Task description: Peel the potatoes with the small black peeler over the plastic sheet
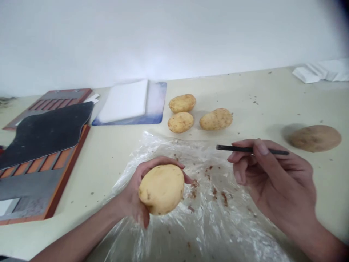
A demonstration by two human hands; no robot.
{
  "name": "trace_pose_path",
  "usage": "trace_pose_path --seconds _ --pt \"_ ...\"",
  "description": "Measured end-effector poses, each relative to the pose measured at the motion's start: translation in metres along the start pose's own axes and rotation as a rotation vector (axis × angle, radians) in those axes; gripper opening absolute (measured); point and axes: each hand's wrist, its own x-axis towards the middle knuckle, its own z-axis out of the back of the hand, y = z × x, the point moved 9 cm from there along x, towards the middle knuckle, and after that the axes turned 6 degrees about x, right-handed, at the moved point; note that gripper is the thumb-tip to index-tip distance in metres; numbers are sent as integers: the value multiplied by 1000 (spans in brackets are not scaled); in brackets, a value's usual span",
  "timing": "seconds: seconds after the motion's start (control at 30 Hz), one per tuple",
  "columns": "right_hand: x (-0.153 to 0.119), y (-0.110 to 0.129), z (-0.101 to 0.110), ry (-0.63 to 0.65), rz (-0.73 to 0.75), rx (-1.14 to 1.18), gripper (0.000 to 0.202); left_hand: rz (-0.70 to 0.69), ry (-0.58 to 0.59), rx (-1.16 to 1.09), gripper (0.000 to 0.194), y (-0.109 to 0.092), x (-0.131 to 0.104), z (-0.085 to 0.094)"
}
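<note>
A pale yellow potato [162,189] with a few dark spots rests in my left hand [136,189], fingers wrapped behind it, above a clear plastic sheet [218,225]. My right hand [280,182] pinches a thin, dark, flat-ended stick-like tool [237,148] between thumb and fingers, its tip pointing left and apart from the potato. Brown scraps [224,198] are scattered on the plastic. Beyond my hands lie three potatoes on the table: an upper one [182,103], a lower one [180,122] and one to their right [216,119].
A browner potato [315,138] lies at the right. Back left are a white pad [125,102] on a blue-edged board [156,109], and orange-framed panels [68,171] under a black sheet [51,131]. Folded white paper [321,71] sits by the wall at the far right.
</note>
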Motion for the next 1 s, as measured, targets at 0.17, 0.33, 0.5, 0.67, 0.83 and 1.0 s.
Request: trace_pose_path --seconds 0.17,0.33,0.5,0.67,0.83,1.0 --pt "12 -9 17 -76 25 -58 21 -58 -307 132 111 -17 -1 16" --pt "24 -13 31 -80 34 -77 22 -122 -395 236 105 -22 -5 18" --pt "12 -5 10 122 68 -96 33 -92 -466 233 109 -15 -8 24" --pt "-27 2 -27 286 122 -151 26 -46 -512 208 99 -15 -7 21" --pt "-57 1 -53 445 152 -205 33 -40 -526 237 91 -20 -7 19" --pt "-56 -3 -55 492 167 -231 37 -1 -497 269 91 -13 -6 17"
